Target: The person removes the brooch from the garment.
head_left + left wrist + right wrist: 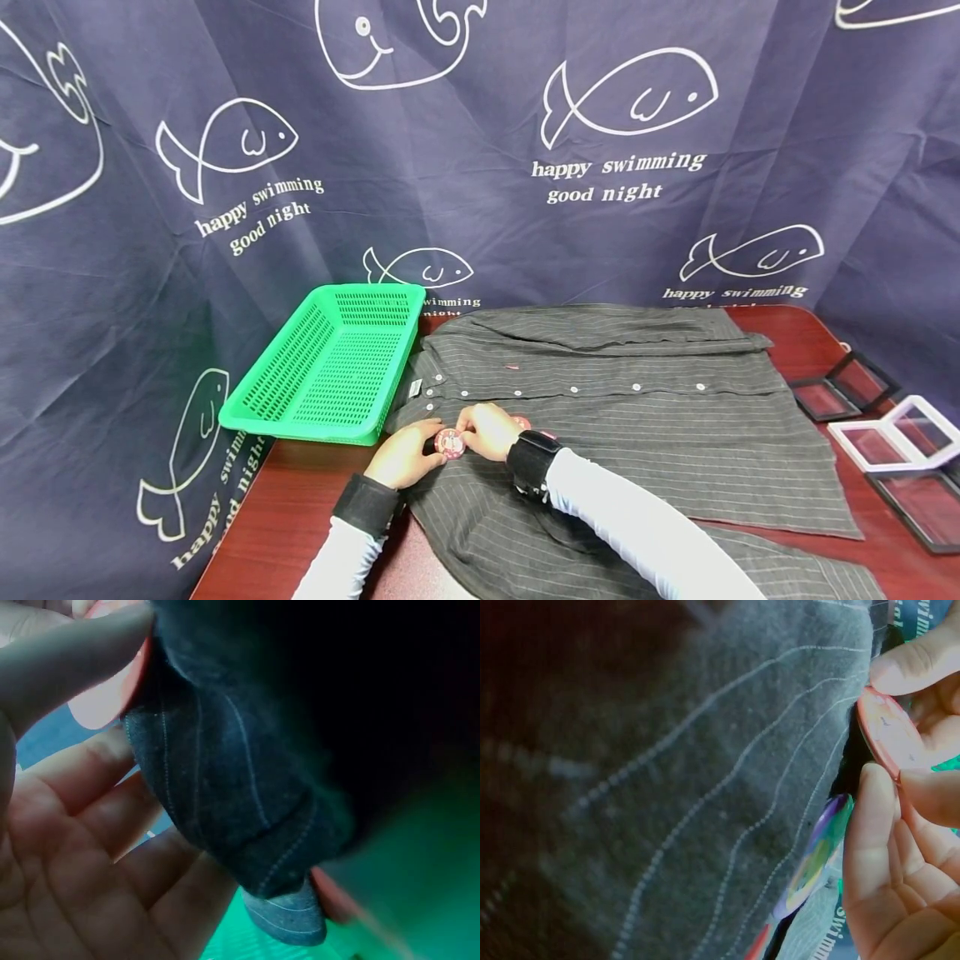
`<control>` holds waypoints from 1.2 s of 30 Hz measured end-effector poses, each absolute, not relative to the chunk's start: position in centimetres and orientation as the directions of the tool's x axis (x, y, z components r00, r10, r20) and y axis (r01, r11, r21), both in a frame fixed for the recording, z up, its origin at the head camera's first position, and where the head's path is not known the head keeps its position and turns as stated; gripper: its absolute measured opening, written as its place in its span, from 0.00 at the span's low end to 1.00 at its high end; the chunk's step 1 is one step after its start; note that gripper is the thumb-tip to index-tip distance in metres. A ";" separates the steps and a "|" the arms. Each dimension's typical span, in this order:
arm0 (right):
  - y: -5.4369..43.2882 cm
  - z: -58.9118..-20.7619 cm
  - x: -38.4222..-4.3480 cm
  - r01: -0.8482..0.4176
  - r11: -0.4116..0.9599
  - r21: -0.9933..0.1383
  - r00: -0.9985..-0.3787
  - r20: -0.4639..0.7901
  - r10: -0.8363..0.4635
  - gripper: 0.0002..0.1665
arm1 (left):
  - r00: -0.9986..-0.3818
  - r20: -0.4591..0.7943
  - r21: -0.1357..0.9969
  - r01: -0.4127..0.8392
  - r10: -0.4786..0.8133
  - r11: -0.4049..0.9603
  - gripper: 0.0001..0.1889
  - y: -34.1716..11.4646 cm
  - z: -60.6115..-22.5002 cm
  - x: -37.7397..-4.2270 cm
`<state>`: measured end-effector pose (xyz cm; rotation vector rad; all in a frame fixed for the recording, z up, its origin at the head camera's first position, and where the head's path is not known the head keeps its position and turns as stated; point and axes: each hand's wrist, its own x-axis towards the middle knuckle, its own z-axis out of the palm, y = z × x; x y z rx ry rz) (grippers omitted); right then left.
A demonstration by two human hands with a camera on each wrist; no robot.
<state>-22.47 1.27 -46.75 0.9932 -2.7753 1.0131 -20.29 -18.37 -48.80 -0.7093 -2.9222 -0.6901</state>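
A round red-and-white badge (450, 443) lies between both hands over the collar end of a dark pinstriped shirt (637, 450) spread on the table. My left hand (407, 454) holds its left edge between thumb and index finger, the other fingers loosely spread in the left wrist view. Opposite, my right hand (489, 431) pinches the rim with thumb and fingertip. The right wrist view has the badge (889, 731) edge-on against the cloth, its back hidden. Below it sits a second, multicoloured round badge (814, 859). Another red badge (522, 422) is partly covered by my right hand.
A green plastic basket (408, 350) stands left of the shirt, overlapping the collar side in this view. Several black and white frames (862, 446) lie at the right edge of the red-brown table (300, 500). A dark fish-print curtain (480, 167) hangs behind.
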 end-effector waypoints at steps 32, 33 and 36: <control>2.4 -46.9 -21.7 -0.443 0.515 -0.734 -0.809 0.079 -0.583 0.06 | -0.893 0.037 0.443 0.417 0.448 0.794 0.30 -18.7 -47.8 -19.5; 2.5 -46.9 -21.7 -0.439 0.510 -0.740 -0.808 0.077 -0.583 0.06 | -0.894 0.033 0.441 0.414 0.446 0.796 0.30 -18.7 -47.8 -19.5; 3.0 -46.7 -21.7 -0.420 0.516 -0.746 -0.819 0.066 -0.571 0.06 | -0.898 0.026 0.436 0.405 0.439 0.803 0.31 -18.7 -47.9 -19.6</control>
